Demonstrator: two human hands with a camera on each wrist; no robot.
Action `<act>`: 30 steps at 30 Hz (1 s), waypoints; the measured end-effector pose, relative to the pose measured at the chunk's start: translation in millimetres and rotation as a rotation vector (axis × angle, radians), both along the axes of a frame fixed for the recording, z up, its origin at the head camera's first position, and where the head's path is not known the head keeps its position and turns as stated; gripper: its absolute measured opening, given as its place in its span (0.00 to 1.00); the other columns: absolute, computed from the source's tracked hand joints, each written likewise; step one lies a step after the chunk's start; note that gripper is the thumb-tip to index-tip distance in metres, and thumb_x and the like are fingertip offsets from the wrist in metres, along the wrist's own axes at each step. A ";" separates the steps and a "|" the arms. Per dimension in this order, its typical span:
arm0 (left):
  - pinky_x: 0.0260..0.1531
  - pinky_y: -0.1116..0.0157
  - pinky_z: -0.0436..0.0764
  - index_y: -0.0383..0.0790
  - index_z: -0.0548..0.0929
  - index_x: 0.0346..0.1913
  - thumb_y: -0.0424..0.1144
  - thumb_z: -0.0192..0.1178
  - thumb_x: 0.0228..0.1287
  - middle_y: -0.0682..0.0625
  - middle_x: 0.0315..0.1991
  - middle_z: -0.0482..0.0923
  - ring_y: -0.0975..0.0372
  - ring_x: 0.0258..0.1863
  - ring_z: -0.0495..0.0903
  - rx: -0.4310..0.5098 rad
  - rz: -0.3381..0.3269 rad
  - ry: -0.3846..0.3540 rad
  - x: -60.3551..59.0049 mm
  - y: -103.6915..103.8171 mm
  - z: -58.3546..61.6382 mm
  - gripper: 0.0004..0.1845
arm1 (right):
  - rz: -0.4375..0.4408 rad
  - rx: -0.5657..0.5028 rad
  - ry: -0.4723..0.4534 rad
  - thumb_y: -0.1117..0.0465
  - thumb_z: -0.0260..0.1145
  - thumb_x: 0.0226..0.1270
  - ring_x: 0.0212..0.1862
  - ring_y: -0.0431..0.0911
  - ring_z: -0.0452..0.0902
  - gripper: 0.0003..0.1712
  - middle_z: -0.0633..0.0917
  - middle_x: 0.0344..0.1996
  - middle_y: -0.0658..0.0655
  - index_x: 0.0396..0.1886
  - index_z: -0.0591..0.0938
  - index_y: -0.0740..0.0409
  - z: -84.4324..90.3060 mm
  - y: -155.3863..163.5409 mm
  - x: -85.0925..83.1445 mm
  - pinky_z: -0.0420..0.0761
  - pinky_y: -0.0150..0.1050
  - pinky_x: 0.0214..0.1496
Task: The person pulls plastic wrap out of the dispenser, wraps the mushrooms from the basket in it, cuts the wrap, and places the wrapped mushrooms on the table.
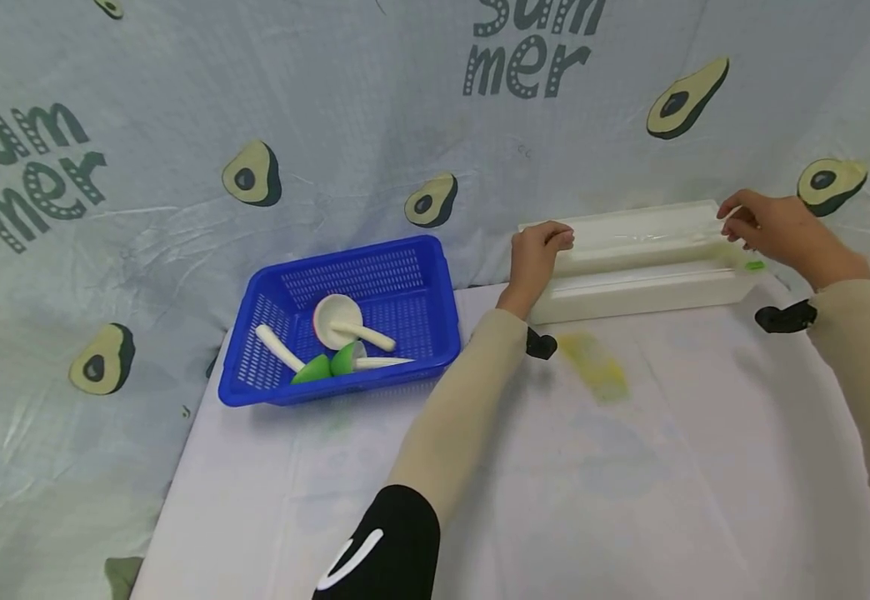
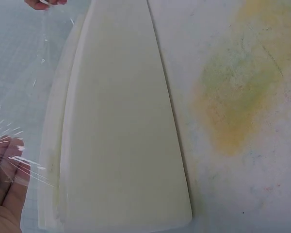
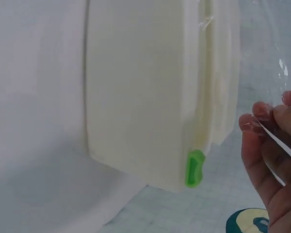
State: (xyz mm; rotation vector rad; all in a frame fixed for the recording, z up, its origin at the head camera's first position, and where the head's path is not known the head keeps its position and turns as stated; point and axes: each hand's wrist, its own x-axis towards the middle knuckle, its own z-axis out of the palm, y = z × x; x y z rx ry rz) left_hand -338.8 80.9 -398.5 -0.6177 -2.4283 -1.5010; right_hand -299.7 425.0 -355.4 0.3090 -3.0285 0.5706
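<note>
Left hand [image 1: 536,250], right hand [image 1: 768,227], pinching cling film [image 1: 641,239]

a long cream plastic box [image 3: 136,92] fills the frame's middle, a small green tab [image 3: 194,168] at its lower corner; at lower right, the right hand [image 3: 274,160] pinches thin clear film [image 3: 276,141].

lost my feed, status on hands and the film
Left hand and right hand pinch clear film over white dispenser. Nothing in the way.

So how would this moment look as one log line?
left hand: pinches cling film | right hand: pinches cling film | film over white dispenser box | blue basket: untouched
</note>
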 end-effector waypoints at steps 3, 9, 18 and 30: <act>0.48 0.79 0.78 0.34 0.88 0.51 0.38 0.59 0.73 0.47 0.45 0.89 0.67 0.41 0.88 -0.003 -0.004 -0.006 0.9 0.2 2.7 0.13 | -0.011 -0.023 0.014 0.68 0.52 0.79 0.39 0.62 0.83 0.13 0.83 0.46 0.75 0.58 0.73 0.68 -4.0 -1.3 1.3 0.84 0.51 0.37; 0.46 0.78 0.79 0.34 0.88 0.50 0.37 0.60 0.72 0.46 0.44 0.89 0.65 0.41 0.88 -0.006 -0.015 0.003 3.0 -2.1 4.4 0.12 | -0.003 0.070 0.153 0.69 0.57 0.77 0.40 0.63 0.82 0.11 0.84 0.45 0.74 0.54 0.79 0.67 -6.6 -2.0 7.4 0.80 0.54 0.36; 0.46 0.78 0.79 0.32 0.88 0.49 0.36 0.59 0.73 0.45 0.42 0.89 0.64 0.39 0.89 0.020 -0.030 -0.009 3.7 -7.5 -3.4 0.12 | -0.031 -0.051 0.121 0.65 0.56 0.79 0.29 0.33 0.80 0.15 0.86 0.41 0.71 0.58 0.80 0.67 -6.5 -2.3 12.0 0.74 0.26 0.28; 0.45 0.77 0.80 0.31 0.88 0.48 0.36 0.60 0.73 0.45 0.41 0.89 0.62 0.38 0.89 0.019 -0.052 0.019 3.9 -11.7 -4.9 0.12 | 0.030 0.040 0.161 0.76 0.63 0.67 0.50 0.66 0.81 0.23 0.85 0.47 0.72 0.62 0.79 0.70 -8.5 6.0 11.9 0.79 0.59 0.48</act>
